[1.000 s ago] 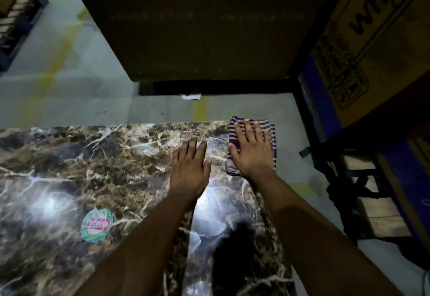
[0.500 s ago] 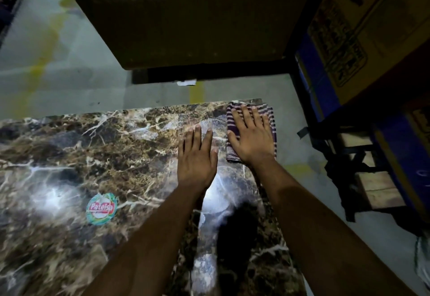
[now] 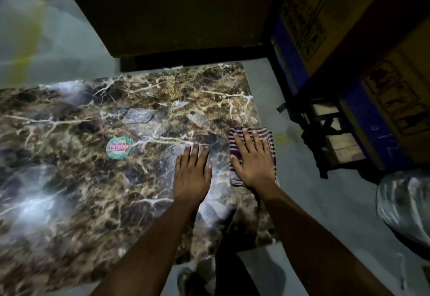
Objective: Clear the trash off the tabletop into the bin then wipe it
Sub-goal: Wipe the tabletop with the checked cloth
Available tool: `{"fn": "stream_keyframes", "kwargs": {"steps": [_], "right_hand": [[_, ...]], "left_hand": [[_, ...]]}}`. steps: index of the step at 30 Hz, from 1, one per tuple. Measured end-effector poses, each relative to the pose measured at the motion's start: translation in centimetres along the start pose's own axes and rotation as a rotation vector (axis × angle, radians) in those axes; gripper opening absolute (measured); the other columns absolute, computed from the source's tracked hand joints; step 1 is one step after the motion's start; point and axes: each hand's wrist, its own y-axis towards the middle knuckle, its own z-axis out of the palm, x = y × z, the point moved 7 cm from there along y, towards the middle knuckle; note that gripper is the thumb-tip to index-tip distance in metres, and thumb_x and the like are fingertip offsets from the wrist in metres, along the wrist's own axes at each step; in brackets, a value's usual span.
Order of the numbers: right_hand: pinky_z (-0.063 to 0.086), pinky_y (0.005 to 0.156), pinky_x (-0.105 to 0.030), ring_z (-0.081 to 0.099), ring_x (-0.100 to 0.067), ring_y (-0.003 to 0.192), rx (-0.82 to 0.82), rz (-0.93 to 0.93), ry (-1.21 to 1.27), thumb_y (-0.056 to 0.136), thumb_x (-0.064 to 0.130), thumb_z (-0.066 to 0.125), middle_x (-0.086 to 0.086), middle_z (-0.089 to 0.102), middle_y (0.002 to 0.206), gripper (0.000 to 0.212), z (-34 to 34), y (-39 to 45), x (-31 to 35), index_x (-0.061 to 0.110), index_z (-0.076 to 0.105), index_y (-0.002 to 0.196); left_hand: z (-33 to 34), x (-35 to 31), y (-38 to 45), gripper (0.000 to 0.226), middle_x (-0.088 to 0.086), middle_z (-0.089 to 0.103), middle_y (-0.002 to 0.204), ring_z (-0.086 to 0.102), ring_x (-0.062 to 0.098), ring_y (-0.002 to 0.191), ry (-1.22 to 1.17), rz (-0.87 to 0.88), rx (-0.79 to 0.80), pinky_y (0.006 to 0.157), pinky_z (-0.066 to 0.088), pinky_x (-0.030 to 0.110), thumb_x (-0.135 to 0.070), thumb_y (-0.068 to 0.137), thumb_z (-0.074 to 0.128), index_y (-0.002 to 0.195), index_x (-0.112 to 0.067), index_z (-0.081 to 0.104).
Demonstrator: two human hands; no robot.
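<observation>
A glossy brown marble tabletop fills the left and middle of the head view. A folded purple-and-white striped cloth lies at the table's right edge. My right hand presses flat on the cloth with fingers spread. My left hand rests flat on the bare marble just left of it, holding nothing. A round green and red sticker sits on the marble to the left of my hands.
A big dark cardboard box stands beyond the table's far edge. Stacked cartons with blue bands and a wooden pallet line the right side. A shiny plastic bag sits at the right on the grey floor.
My right hand has drawn the cloth back along the table's right edge, from the far corner toward me. My left hand came back with it. The camera tilted down.
</observation>
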Motion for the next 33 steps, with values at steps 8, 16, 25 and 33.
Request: {"fn": "stream_keyframes", "kwargs": {"steps": [8, 16, 25, 33], "right_hand": [[0.006, 0.126, -0.048, 0.005, -0.026, 0.157, 0.003, 0.044, -0.001, 0.100, 0.060, 0.025, -0.002, 0.012, 0.170, 0.069, 1.2, -11.1, 0.9, 0.031, 0.014, 0.162], [0.007, 0.125, -0.050, 0.007, -0.028, 0.157, 0.015, 0.075, 0.006, 0.099, 0.060, 0.027, -0.002, 0.013, 0.170, 0.070, 2.5, -19.6, 2.1, 0.031, 0.016, 0.161], [0.007, 0.125, -0.051, 0.008, -0.029, 0.156, 0.010, 0.189, 0.017, 0.097, 0.062, 0.019, -0.002, 0.014, 0.169, 0.071, 1.9, -18.6, -0.1, 0.032, 0.014, 0.161], [0.008, 0.125, -0.051, 0.001, -0.029, 0.157, 0.025, 0.168, 0.039, 0.097, 0.064, 0.015, -0.003, 0.007, 0.170, 0.073, 1.1, -12.8, -1.8, 0.032, 0.006, 0.162]], "left_hand": [[0.3, 0.9, -9.9, 0.054, -0.001, 0.015, 0.168, 0.007, 0.022, 0.156, 0.006, 0.019, -0.013, 0.125, 0.011, 0.044, -0.045, 0.106, 0.029, 0.158, -0.030, 0.024], [1.2, 1.5, -16.4, 0.059, 0.005, 0.024, 0.166, 0.015, 0.028, 0.154, 0.021, 0.030, 0.016, 0.123, 0.020, 0.049, -0.045, 0.102, 0.022, 0.156, -0.025, 0.032], [0.2, 2.1, -16.9, 0.055, -0.002, 0.015, 0.168, 0.008, 0.025, 0.155, -0.021, 0.055, 0.064, 0.121, 0.017, 0.050, -0.047, 0.104, 0.037, 0.156, -0.034, 0.027], [-0.6, 2.4, -12.1, 0.054, -0.003, 0.010, 0.169, 0.003, 0.022, 0.156, -0.015, -0.008, 0.032, 0.123, 0.009, 0.045, -0.047, 0.106, 0.026, 0.158, -0.034, 0.021]]}}
